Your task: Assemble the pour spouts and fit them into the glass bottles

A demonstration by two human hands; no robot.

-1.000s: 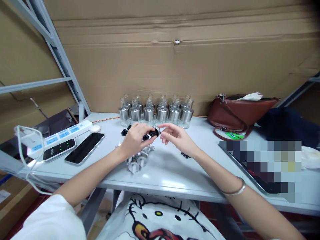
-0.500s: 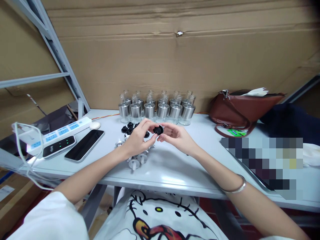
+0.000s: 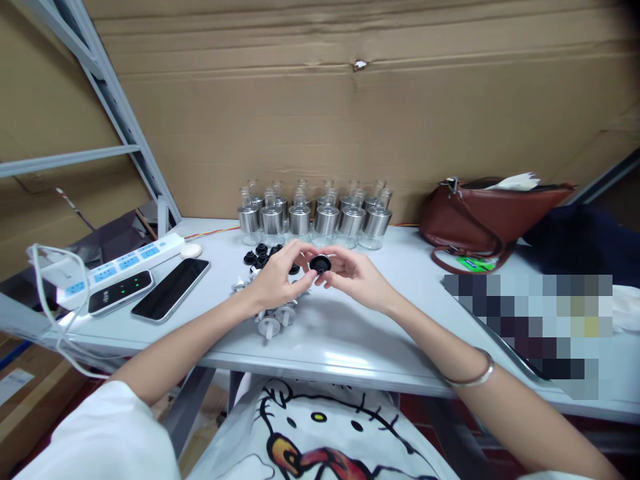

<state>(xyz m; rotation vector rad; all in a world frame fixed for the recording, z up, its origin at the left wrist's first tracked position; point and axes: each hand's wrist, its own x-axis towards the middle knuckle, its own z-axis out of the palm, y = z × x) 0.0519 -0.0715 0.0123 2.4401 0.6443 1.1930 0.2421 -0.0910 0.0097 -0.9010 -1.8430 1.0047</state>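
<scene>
Between my two hands is a small round black cap [image 3: 320, 265], its stubby centre tilted toward me. My left hand [image 3: 283, 275] grips it from the left with thumb and fingers, and my right hand [image 3: 357, 275] closes on its right edge. Several more black caps [image 3: 261, 251] lie on the table just beyond my left hand. White disc-shaped pieces with short stems [image 3: 270, 326] lie beneath and in front of that hand, partly hidden by it. Behind my hands stand two rows of glass bottles with metal bands [image 3: 327, 220].
On the left lie a power strip [image 3: 127, 262], a black device with green lights [image 3: 120, 293], a phone [image 3: 171, 290] and a white cable. A brown bag [image 3: 475, 217] stands at the right, near a blurred-out patch. Cardboard [image 3: 280, 113] walls the back of the table [image 3: 350, 347].
The black cap has turned so that its stubby centre now faces me, and it sits slightly lower and further right. Both hands keep hold of it.
</scene>
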